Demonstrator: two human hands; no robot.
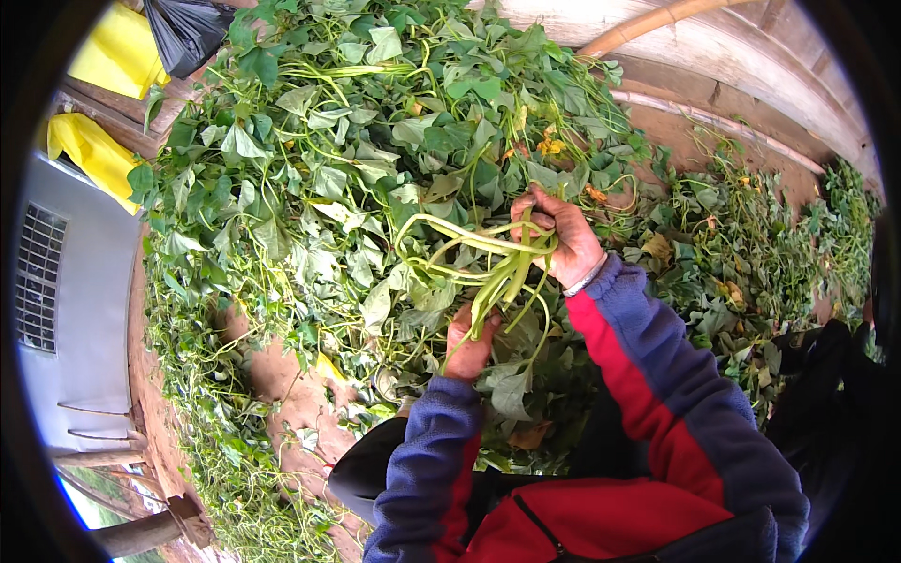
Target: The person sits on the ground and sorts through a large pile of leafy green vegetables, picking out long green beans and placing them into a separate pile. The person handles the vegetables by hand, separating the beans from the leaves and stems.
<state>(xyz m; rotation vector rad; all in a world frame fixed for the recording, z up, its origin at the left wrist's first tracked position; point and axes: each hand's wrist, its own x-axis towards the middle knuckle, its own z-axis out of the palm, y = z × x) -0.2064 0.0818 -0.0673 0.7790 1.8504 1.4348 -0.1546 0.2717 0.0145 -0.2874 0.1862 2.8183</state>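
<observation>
My right hand (563, 236) grips the upper end of a bundle of green vine stems (503, 281), its fingers curled around them. Several long stems loop out leftward from that grip. Lower down, my left hand (470, 341) is closed around the other end of the same bundle, with most of its fingers hidden behind the stems. One limp leaf (512, 390) hangs from a stem below the hands. Under and beyond both hands lies a big heap of leafy vines (338, 148), which look like sweet potato vines.
More wilting vines (746, 239) spread along the right. Bare earth (303, 401) shows at lower left. A yellow bag (120, 53), a black plastic bag (186, 32) and yellow sheeting (95, 155) lie at upper left. A bamboo pole (647, 28) leans at upper right; a wooden post (137, 535) stands lower left.
</observation>
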